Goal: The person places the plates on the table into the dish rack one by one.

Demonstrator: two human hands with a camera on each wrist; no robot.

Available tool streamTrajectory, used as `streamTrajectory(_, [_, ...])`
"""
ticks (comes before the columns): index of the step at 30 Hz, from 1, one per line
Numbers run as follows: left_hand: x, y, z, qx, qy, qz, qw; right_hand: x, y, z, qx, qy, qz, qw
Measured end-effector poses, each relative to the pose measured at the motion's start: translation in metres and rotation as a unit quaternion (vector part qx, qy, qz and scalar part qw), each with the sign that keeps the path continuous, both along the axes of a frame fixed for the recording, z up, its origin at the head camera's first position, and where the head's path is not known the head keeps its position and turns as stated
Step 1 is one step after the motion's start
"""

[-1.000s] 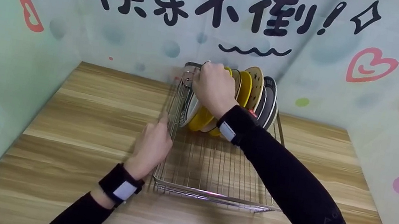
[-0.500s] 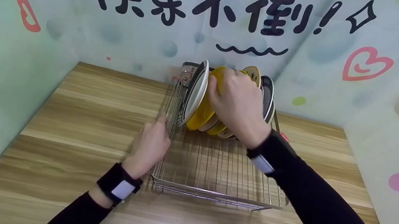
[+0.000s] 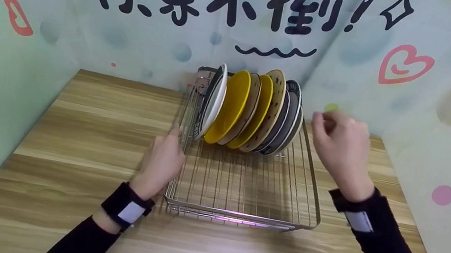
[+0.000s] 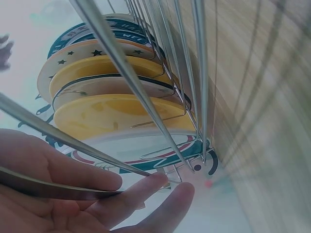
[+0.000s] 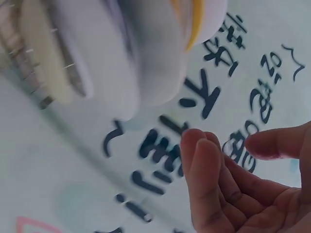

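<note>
In the head view, a metal wire dish rack point(image 3: 238, 214) stands on the wooden table. A row of plates fills its far end, standing on edge. From left to right come a white plate with a dark rim point(image 3: 214, 101), a yellow plate point(image 3: 230, 111), a beige one, another yellow plate point(image 3: 257, 113), a plate with stars point(image 3: 273, 107) and dark grey plates point(image 3: 290, 119). My left hand point(image 3: 162, 161) grips the rack's left rail, with a finger pointing along it. To the right of the rack, my right hand point(image 3: 343, 148) hovers with loosely bent fingers, holding nothing.
A patterned backdrop point(image 3: 164, 52) with dark lettering rises behind and beside the table point(image 3: 91, 136). The plates stand close to it. Bare wires point(image 3: 239, 179) show in the near part of the rack.
My right hand has moved from above the left plates, across the row, to the right of the rack. My left hand has stayed on the rail. The whole scene has shifted slightly left.
</note>
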State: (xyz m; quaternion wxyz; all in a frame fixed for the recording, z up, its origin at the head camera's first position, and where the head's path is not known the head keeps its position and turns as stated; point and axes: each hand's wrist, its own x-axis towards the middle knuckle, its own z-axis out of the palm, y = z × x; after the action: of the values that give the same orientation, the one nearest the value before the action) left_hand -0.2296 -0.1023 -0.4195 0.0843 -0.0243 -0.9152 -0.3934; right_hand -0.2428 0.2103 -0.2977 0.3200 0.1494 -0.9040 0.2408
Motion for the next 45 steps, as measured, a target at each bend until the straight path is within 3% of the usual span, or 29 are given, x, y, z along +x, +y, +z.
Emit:
streamTrajectory(4, [0.001, -0.004, -0.001, -0.007, 0.011, -0.003, 0.9999, 0.009, 0.028, -0.023, 0.002, -0.078, -0.016, 0.997])
streamTrajectory(9, [0.001, -0.006, 0.001, -0.006, 0.017, -0.002, 0.9998, 0.016, 0.049, -0.058, -0.023, -0.177, 0.017, 0.984])
streamTrajectory(12, [0.001, -0.006, 0.002, 0.000, 0.009, -0.006, 0.9999, 0.021, 0.053, -0.077, -0.034, -0.206, 0.033, 0.977])
streamTrajectory(18, [0.003, -0.009, 0.001, 0.006, -0.002, -0.008, 0.9999, 0.028, 0.054, -0.107, -0.045, -0.200, 0.048, 0.977])
streamTrajectory(24, [0.006, -0.013, -0.004, 0.013, -0.010, -0.007, 0.9998, 0.032, 0.052, -0.127, -0.098, -0.244, 0.049, 0.964])
streamTrajectory(31, [0.007, -0.018, -0.011, 0.020, -0.007, -0.014, 0.9997, 0.036, 0.046, -0.138, -0.149, -0.256, 0.040, 0.954])
streamTrajectory(37, [0.009, -0.028, -0.015, 0.009, -0.018, -0.015, 0.9997, 0.035, 0.041, -0.144, -0.161, -0.267, 0.049, 0.949])
streamTrajectory(45, [0.003, -0.049, -0.015, 0.054, -0.033, -0.068, 0.9957, 0.032, 0.047, -0.146, -0.191, -0.251, 0.065, 0.947])
